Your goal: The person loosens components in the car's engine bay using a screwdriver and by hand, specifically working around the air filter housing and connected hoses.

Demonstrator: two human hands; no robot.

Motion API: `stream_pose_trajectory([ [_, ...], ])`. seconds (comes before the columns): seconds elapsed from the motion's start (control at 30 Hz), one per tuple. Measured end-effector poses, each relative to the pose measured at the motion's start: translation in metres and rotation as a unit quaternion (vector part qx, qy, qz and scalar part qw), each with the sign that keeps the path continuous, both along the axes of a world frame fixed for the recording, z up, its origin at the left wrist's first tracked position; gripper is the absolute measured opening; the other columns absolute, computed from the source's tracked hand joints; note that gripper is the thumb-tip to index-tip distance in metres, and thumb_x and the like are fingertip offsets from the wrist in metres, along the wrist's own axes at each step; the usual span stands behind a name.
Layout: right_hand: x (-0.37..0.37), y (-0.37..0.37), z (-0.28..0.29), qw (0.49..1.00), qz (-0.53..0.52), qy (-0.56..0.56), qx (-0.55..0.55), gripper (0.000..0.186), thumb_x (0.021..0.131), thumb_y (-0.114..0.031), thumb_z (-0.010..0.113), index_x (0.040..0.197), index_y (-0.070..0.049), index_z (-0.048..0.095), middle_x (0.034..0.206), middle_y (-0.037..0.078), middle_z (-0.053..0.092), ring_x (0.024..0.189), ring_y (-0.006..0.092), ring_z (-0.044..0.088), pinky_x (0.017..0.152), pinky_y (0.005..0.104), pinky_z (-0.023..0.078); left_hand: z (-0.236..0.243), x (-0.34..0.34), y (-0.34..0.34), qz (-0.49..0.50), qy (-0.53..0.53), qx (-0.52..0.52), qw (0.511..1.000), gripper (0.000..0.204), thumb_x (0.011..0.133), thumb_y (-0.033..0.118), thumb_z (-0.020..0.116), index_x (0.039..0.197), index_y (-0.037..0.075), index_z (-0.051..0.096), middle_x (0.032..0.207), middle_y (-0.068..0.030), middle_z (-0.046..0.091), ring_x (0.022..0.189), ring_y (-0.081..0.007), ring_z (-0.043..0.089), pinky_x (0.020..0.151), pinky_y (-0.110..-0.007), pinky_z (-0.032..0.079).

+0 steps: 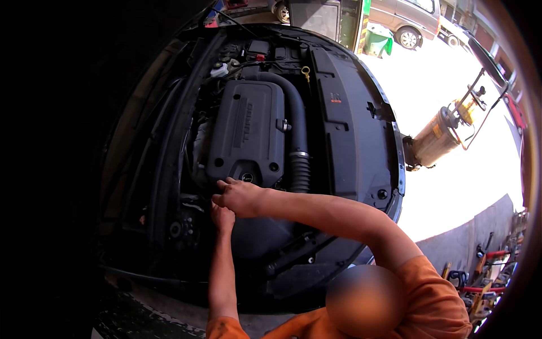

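Observation:
Both my hands are together at the near left corner of a black plastic engine cover in a car's engine bay. My right hand comes across from the right, its fingers bent over the cover's near edge; what they grip cannot be made out. Just below it, my left hand reaches down beside the engine, with its fingers hidden by the right hand and the dark parts. A thick black air intake hose, ribbed at its near end, curves along the cover's right side. Beyond it stands a yellow dipstick handle.
A white-bodied fluid reservoir sits at the far left of the bay. The black front panel spans the right side. Outside stand a metal tank on a stand, a green bin, a parked van and several tools.

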State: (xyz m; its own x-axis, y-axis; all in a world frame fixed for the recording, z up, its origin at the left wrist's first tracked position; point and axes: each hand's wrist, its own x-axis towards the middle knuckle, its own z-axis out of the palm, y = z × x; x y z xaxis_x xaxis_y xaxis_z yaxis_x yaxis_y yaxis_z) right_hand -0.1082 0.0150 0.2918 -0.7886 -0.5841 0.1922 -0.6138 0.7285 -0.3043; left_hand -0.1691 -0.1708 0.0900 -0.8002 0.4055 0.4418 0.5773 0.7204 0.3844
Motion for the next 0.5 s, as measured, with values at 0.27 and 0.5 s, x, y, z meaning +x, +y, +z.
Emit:
stream_pose_trajectory([
  [0.27, -0.003, -0.016, 0.002, 0.995, -0.083, -0.057, -0.01, 0.046, 0.082, -0.012, 0.068, 0.124, -0.001, 0.051, 0.119, 0.023, 0.058, 0.096, 0.0377, 0.068, 0.082, 0.0433, 0.058, -0.027, -0.013, -0.012, 0.031, 0.028, -0.065, 0.997, 0.018, 0.082, 0.02, 0.068, 0.097, 0.011, 0.072, 0.1, -0.0077, 0.07, 0.099, -0.034, 0.059, 0.086, -0.045, 0.049],
  [0.5, -0.002, -0.014, 0.012, 0.978, -0.16, -0.132, 0.002, 0.048, 0.082, -0.012, 0.067, 0.127, -0.001, 0.053, 0.117, 0.023, 0.059, 0.097, 0.0391, 0.069, 0.083, 0.0432, 0.057, 0.015, 0.002, 0.007, -0.006, 0.041, -0.039, 0.998, 0.014, 0.08, 0.013, 0.071, 0.093, 0.009, 0.071, 0.095, -0.0064, 0.069, 0.096, -0.0336, 0.058, 0.084, -0.045, 0.048],
])
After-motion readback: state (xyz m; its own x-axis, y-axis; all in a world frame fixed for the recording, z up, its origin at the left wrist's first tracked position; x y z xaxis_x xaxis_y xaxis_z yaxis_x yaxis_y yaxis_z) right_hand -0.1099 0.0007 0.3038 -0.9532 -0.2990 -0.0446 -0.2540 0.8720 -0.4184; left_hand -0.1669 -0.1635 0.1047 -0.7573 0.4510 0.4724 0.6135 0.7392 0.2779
